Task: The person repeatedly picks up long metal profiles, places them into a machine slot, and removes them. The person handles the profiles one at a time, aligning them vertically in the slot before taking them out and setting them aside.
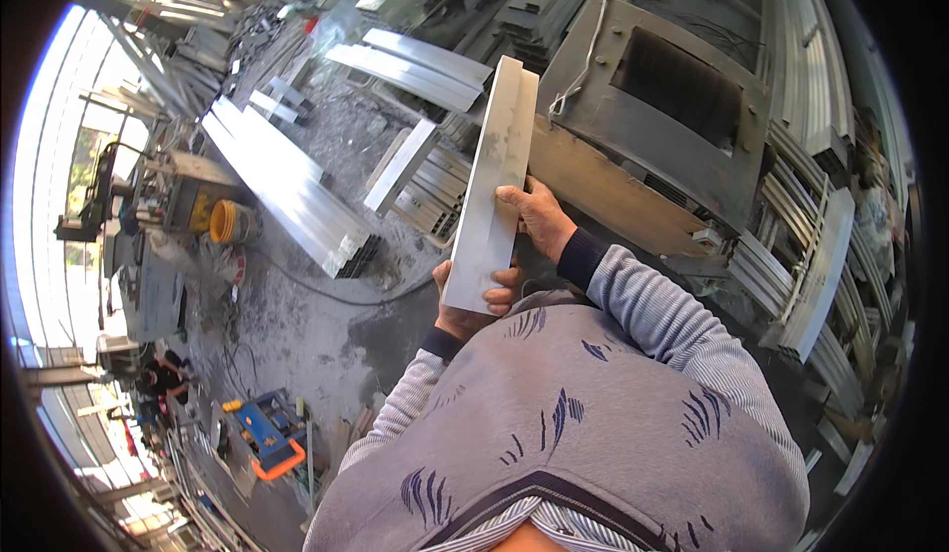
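Head view: closest to camera is the person's own grey sweater (593, 424) with dark leaf-like marks, filling the lower middle; striped sleeves run up from it to both hands. Both hands hold a long pale metal bar (491, 186), flat and rectangular, standing on end and tilted slightly right at the top. Left hand (473, 307) cups the bar's bottom end from below and behind, fingertips (499, 300) curled round onto the front face at the lower right corner. Right hand (537, 218) grips the bar's right edge around mid-height, thumb pressed on the front face, the other fingers behind and out of sight. So both hands are closed on the bar, not spread.

The bar's top end rises in front of a grey metal cabinet (682, 117) with a dark rectangular opening; whether they touch cannot be told. Right of the person, racks of stacked metal profiles (811, 255). Left of the bar, a long bundle of pale metal profiles (287, 191) lies on the dusty concrete floor (297, 325), with more short bars (410, 63) stacked beyond. Far left, a machine with a yellow reel (225, 221). Lower left, a blue and orange tool (267, 433) on the floor, well apart from the person.
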`<state>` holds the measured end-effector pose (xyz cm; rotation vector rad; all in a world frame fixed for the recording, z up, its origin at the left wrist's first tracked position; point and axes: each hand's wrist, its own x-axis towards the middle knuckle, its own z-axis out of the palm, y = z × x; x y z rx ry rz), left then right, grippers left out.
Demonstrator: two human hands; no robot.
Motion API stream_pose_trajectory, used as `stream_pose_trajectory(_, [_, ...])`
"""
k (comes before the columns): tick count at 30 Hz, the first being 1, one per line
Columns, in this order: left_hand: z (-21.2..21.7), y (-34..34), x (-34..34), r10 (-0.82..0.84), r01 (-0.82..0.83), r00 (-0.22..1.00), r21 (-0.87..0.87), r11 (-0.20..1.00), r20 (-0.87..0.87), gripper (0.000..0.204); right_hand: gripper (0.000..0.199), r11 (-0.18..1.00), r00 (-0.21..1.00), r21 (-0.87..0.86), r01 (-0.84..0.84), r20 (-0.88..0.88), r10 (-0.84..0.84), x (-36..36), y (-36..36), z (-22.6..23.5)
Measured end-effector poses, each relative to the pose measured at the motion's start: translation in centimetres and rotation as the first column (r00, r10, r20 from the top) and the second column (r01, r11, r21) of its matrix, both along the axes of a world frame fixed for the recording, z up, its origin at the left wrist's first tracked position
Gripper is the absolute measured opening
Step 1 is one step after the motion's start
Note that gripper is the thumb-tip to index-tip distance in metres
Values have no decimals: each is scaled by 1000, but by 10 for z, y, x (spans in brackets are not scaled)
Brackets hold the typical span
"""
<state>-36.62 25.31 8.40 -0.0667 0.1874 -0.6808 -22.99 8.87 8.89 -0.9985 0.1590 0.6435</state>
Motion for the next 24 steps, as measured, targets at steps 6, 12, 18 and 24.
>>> stream_pose_trajectory(6, [14, -26, -14, 157, -156, 987, 25, 987, -46, 96, 51, 939, 969, 335, -83, -193, 155, 8, -1, -15])
stream_pose_trajectory(12, [24, -42, -31, 221, -209, 973, 142, 968, -73, 95, 47, 910, 938, 394, -128, -249, 240, 5, -1, -20])
stream_pose_trajectory(18, [42, -41, -47, 226, -181, 974, 554, 813, -14, 86, 46, 787, 883, 558, -262, -191, 429, 10, -2, -22])
stream_pose_trajectory(24, [47, -25, -35, -17, 10, 1000, 967, 253, -6, 70, 53, 853, 876, 367, -371, -165, 452, 22, -14, -26])
